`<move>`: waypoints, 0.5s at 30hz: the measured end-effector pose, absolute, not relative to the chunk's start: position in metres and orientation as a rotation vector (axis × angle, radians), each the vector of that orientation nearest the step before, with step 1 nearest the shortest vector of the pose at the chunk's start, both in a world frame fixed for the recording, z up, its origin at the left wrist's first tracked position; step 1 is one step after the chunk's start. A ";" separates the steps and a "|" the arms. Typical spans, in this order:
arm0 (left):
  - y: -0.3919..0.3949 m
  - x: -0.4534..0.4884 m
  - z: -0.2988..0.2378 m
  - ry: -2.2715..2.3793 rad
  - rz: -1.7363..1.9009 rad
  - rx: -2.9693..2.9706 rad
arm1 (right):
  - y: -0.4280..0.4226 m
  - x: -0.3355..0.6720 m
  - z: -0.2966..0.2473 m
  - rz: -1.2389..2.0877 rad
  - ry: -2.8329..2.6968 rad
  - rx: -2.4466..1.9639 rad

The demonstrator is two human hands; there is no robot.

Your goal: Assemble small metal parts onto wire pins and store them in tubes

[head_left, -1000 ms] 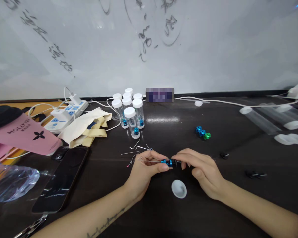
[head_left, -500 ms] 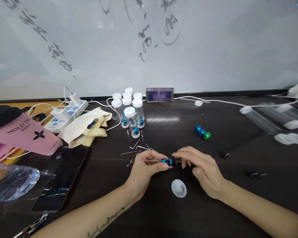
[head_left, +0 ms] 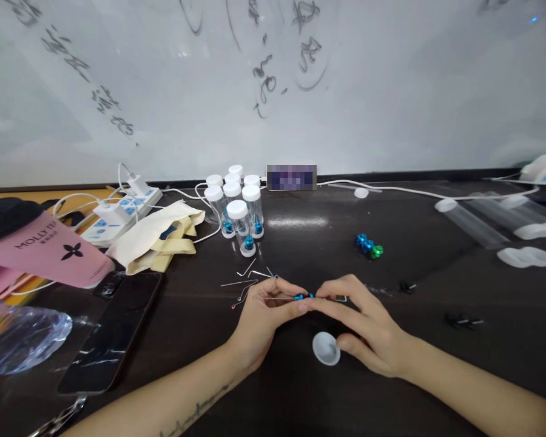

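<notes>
My left hand point(head_left: 261, 318) pinches a small shiny blue part point(head_left: 299, 297) between thumb and fingers. A thin metal rod point(head_left: 279, 298) runs out of it to the left, and a bent metal end point(head_left: 341, 298) shows on the right. The fingertips of my right hand point(head_left: 370, 325) close around the part's right side and hide its black end. My right thumb hangs lower, beside a small white cap point(head_left: 326, 348) on the dark table. Several thin bent pins point(head_left: 239, 283) lie behind my left hand.
Several clear tubes with white caps point(head_left: 238, 210) stand behind the hands. Blue and green parts point(head_left: 367, 244) lie at right of centre, black parts point(head_left: 464, 321) farther right. A phone point(head_left: 113, 331), pink cup point(head_left: 64, 249), pouch point(head_left: 155, 233) and power strip point(head_left: 118, 215) crowd the left.
My right hand has moved left, its fingertips now over the black end of the blue part and against my left fingertips. My left hand keeps its pinch.
</notes>
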State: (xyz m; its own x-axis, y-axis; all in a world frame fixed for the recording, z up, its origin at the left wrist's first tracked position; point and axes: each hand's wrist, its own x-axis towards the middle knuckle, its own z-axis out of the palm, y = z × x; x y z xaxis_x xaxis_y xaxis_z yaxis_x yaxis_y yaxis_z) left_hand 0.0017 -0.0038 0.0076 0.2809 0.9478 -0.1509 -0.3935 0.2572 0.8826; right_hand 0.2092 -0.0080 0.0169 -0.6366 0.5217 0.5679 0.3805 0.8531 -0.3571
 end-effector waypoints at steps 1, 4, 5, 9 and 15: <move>-0.004 0.002 0.008 0.809 1.061 0.846 | -0.008 0.210 0.017 0.268 -2.334 -0.650; -0.003 0.002 0.009 0.817 1.064 0.850 | -0.008 0.210 0.016 0.274 -2.336 -0.665; -0.003 0.003 0.009 0.820 1.063 0.849 | -0.008 0.210 0.016 0.271 -2.337 -0.670; -0.002 0.003 0.008 0.800 1.054 0.822 | -0.007 0.207 0.014 0.195 -2.329 -0.709; -0.002 0.003 0.007 0.798 1.046 0.818 | -0.006 0.204 0.009 0.236 -2.227 -0.777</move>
